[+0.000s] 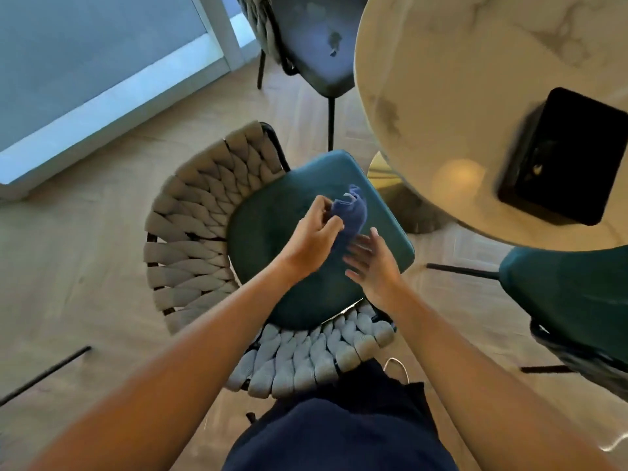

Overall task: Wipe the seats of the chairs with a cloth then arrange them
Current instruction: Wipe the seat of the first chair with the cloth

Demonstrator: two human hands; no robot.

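Observation:
A chair with a teal seat (272, 229) and a woven grey rope back (190, 239) stands right below me. Over the seat's middle my left hand (314, 236) pinches a bunched blue cloth (351, 212) that sticks up from its fingers. My right hand (372, 258) hovers beside the cloth's lower end, fingers spread and flat, touching or nearly touching it. A second teal chair (571, 290) is at the right edge, and a third, darker chair (312, 45) stands at the top, partly under the table.
A round marble table (458, 79) with a gold base (387, 178) fills the upper right and carries a black box (560, 158). Wooden floor (85, 266) lies to the left, with a glass door and its frame (102, 96) at the upper left.

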